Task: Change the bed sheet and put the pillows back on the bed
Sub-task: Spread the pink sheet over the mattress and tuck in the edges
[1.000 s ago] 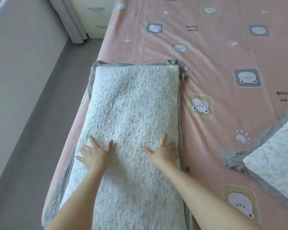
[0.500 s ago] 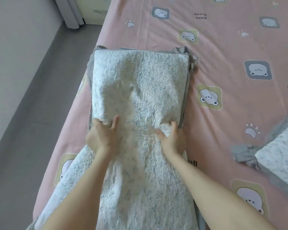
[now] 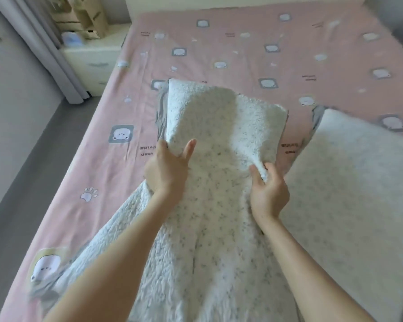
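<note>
Apparently the sheet change is done: the pink bear-print bed sheet (image 3: 98, 159) lies spread smooth over the bed, and only the pillows seem left to place. Both hands grasp the fleecy white pillow (image 3: 219, 126) at centre frame, the left hand (image 3: 166, 173) curled round its left edge, the right hand (image 3: 269, 194) pinching its right edge. A second pillow (image 3: 349, 182) lies at the right of the frame, neither one yet at the bed's far end.

Cream nightstand (image 3: 96, 63) w/ cardboard boxes (image 3: 89, 17) on top, grey curtain (image 3: 56, 59) beside it.
</note>
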Tool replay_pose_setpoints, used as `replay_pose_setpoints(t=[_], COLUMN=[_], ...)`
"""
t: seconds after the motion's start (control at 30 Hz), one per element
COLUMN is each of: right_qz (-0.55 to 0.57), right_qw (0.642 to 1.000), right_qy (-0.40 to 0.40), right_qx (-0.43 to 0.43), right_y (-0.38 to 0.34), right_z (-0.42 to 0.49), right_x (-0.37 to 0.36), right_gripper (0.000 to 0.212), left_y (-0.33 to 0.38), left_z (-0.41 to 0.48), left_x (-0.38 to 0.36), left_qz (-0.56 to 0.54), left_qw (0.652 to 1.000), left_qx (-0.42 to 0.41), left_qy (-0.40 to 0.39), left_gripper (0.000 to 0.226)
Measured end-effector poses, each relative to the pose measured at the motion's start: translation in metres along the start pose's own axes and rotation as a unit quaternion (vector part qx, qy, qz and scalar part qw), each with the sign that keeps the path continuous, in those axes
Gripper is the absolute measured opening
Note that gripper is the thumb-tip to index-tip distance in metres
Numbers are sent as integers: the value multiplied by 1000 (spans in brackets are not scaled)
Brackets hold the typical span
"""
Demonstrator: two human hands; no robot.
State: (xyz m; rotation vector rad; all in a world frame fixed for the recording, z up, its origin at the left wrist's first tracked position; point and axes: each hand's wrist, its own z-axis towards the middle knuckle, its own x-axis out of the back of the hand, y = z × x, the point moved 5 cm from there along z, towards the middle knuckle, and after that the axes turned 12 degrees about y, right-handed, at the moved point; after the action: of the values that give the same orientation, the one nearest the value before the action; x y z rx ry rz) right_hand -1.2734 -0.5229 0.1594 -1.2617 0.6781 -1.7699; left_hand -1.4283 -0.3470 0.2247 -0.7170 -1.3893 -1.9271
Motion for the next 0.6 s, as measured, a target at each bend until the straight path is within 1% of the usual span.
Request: replay_pose_setpoints(t=[0.1,0.23,0.3,0.33,0.37,0.4,0.43,0.47,0.5,0.53,0.6], right_qz=[-39,-68,-95,-121,-163,-230,-315,-395,-444,-455,-411], right_qw=[997,988,983,980,977,968,947,919,895,886,892], right_qy=[59,130,149,146,129,97,54,8,-35,-72,-130], right_qx=[9,44,59,59,46,24,1,-7,8,43,136], right_y=[38,86,104,111,120,129,139,145,146,142,125], right_z=[78,183,231,253,274,291,303,308,306,296,254], right_x=[66,140,164,171,174,174,172,167,157,142,105], right_gripper=[22,24,28,31,34,37,41,45,46,44,35], left_y=[87,201,248,265,277,281,279,269,251,226,156], left_z=[-42,-95,-112,-116,-119,-120,-121,-122,-123,-125,-131], left_x=[-37,-82,-106,-119,-128,-136,-141,-142,-143,-142,-136], left_qz=[-47,-104,-164,-199,-230,-247,-250,-237,-215,-189,-133], left_qw=[998,989,973,961,949,941,938,942,949,958,972], left_qx=[-18,-50,-62,-65,-61,-49,-37,-27,-18,-4,44], left_qy=[-45,-92,-148,-180,-208,-228,-238,-237,-229,-217,-189], left_gripper=[61,56,50,47,45,45,45,44,42,40,37])
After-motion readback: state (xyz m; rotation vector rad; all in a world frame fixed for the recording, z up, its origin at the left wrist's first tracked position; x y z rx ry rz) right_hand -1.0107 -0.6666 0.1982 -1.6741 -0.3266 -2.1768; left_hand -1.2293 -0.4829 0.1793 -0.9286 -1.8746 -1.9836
